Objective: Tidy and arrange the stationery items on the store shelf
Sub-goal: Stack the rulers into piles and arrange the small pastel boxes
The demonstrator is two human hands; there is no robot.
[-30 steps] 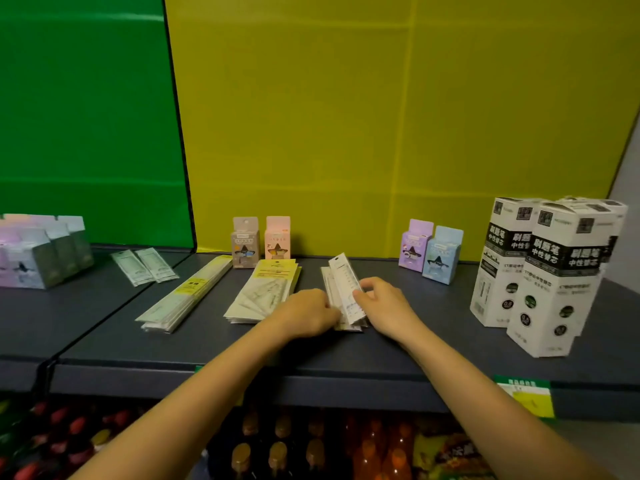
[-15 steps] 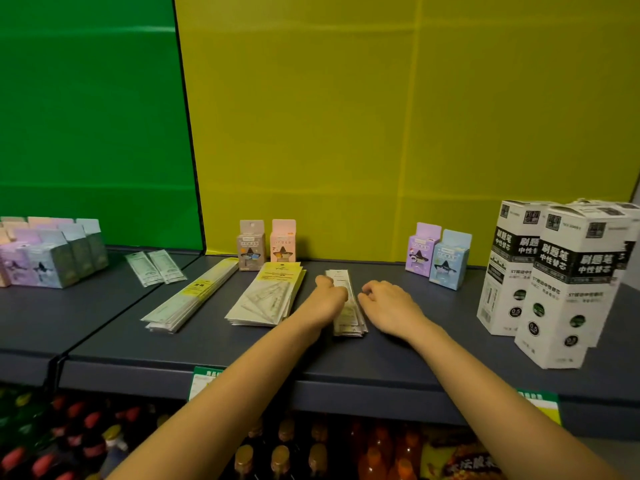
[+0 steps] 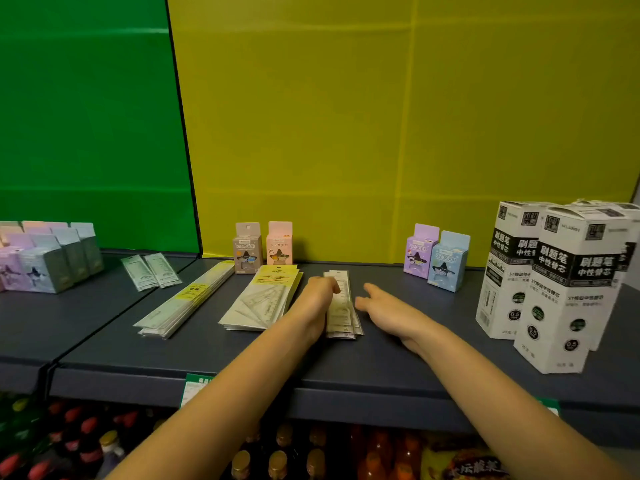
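Left hand [image 3: 320, 292], loosely curled, pressed the left edge of the stack of ruler packs [image 3: 341, 306] mid-shelf [image 3: 398, 362]; right hand [image 3: 384, 306] lay open, empty, just beside its right edge. Step looked like squaring the stack; next probably nudging both sides flush. Left fingertips hidden, pack print illegible.

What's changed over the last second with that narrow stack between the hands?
The right hand had one white pack lifted at a tilt; that pack now lies flat on the narrow stack, and the hand has let go, fingers open beside it. The left hand stays curled against the stack's left edge. The yellow-labelled packs, long ruler packs and white boxes stayed put.
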